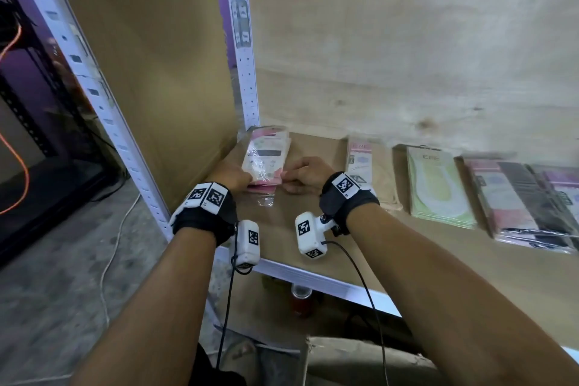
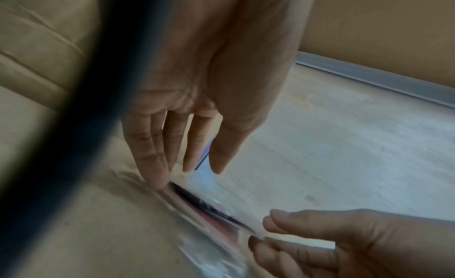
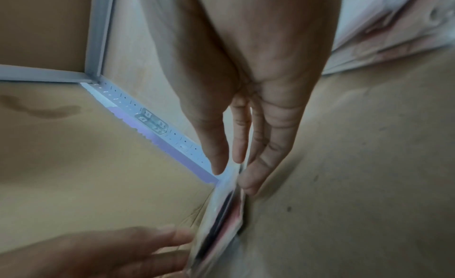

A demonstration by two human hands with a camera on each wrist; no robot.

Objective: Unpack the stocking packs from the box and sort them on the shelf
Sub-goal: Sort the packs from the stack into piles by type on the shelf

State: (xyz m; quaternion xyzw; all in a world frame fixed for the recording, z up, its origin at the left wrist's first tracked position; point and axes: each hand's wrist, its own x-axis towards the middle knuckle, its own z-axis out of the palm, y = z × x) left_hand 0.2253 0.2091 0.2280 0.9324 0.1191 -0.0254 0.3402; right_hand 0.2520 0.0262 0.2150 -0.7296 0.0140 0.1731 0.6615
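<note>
A pink stocking pack (image 1: 266, 157) in clear wrap lies on a small stack in the shelf's (image 1: 313, 229) back left corner. My left hand (image 1: 233, 177) holds its near left edge, and my right hand (image 1: 300, 175) its near right corner. In the left wrist view the wrapper's edge (image 2: 209, 206) passes between the thumb and nearly straight fingers of my left hand (image 2: 202, 169). In the right wrist view my right hand (image 3: 231, 171) pinches the pack (image 3: 221, 214) between thumb and fingers. The pack's near end is slightly raised.
Along the shelf to the right lie a beige pack (image 1: 365, 166), a green pack (image 1: 435, 185) and a stack of dark and pink packs (image 1: 520, 197). A white perforated post (image 1: 247, 72) and a cardboard side panel (image 1: 150, 56) close the left. A cardboard box (image 1: 360, 360) sits below.
</note>
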